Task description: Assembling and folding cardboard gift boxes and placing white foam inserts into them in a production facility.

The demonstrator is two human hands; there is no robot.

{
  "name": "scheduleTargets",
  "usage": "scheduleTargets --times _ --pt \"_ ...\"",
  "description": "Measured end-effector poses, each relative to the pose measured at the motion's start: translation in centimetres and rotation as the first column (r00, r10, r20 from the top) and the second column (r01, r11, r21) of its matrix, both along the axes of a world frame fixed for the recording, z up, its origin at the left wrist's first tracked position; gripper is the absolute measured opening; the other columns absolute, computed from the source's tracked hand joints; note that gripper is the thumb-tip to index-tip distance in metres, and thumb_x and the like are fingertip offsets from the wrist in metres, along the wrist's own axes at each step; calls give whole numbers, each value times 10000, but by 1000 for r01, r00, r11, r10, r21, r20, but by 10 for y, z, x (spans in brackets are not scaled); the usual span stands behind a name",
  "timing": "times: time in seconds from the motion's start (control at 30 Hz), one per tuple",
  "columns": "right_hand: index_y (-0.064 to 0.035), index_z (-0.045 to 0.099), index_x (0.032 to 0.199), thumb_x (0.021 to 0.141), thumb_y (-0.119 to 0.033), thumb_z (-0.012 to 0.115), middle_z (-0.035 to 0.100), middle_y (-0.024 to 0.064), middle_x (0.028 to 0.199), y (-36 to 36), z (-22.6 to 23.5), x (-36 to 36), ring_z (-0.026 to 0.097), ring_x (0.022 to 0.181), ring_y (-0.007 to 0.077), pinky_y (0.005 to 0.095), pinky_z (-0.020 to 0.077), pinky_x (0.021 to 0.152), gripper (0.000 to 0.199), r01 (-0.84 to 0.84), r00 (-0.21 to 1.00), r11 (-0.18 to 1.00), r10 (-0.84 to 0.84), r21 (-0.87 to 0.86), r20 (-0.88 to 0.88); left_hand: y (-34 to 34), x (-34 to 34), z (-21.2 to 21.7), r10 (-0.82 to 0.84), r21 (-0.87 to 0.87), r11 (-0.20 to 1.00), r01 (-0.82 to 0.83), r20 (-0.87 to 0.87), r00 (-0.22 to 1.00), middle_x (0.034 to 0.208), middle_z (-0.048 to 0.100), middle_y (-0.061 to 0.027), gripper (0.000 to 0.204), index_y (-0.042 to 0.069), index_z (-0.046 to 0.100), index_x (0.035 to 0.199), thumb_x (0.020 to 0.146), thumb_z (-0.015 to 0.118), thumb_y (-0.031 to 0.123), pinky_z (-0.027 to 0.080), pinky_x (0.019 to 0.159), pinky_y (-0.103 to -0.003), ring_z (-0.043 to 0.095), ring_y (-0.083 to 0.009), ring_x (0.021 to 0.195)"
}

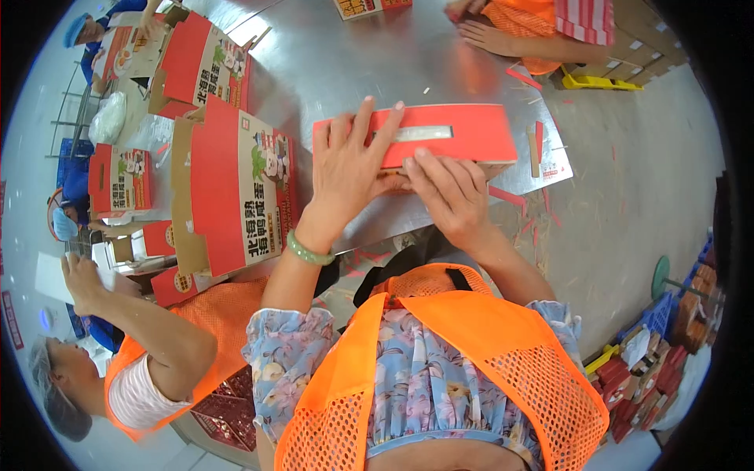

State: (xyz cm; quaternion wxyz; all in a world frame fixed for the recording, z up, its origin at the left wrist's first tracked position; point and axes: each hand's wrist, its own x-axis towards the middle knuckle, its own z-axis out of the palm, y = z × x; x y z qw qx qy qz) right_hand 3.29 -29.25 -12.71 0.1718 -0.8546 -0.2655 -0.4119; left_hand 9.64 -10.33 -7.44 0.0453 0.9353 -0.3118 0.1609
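A red cardboard carton [483, 129] with a slot in its top stands on the metal table in front of me. A pale handle strip [424, 133] shows in that slot. My left hand [353, 153], with a green bangle on its wrist, grips the carton's left part, fingers stretched across the top and thumb on the near side. My right hand [452, 188] holds the near edge, its fingertips bent over the top just below the slot. The carton's underside is hidden.
Large open red printed cartons [232, 184] stand on the left. A co-worker in an orange vest [161, 365] is close by on the left; another person's hands [487, 35] rest at the far table edge [572, 169]. Cardboard scraps [539, 149] lie at the right. Blue crates [656, 318] stand farther off.
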Motion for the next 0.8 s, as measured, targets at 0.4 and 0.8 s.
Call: scheduleTargets --times 0.4,0.8 --pt "2 690 1141 781 -91 681 665 95 1124 -21 -5 20 640 1001 266 412 517 885 372 -129 992 991 130 -39 8 -23 -2 -33 192 -41 981 -188 154 969 1219 508 -158 1009 210 498 1455 555 892 442 356 985 -577 491 -364 1099" --pt "-64 750 1119 831 -103 737 666 48 1163 -22 -22 22 570 1079 215 364 526 859 291 -78 993 997 78 -2 91 -30 -7 -17 179 -86 980 -180 -21 984 1396 469 -163 1113 170 426 1503 542 909 456 304 1031 -637 448 -390 1267"
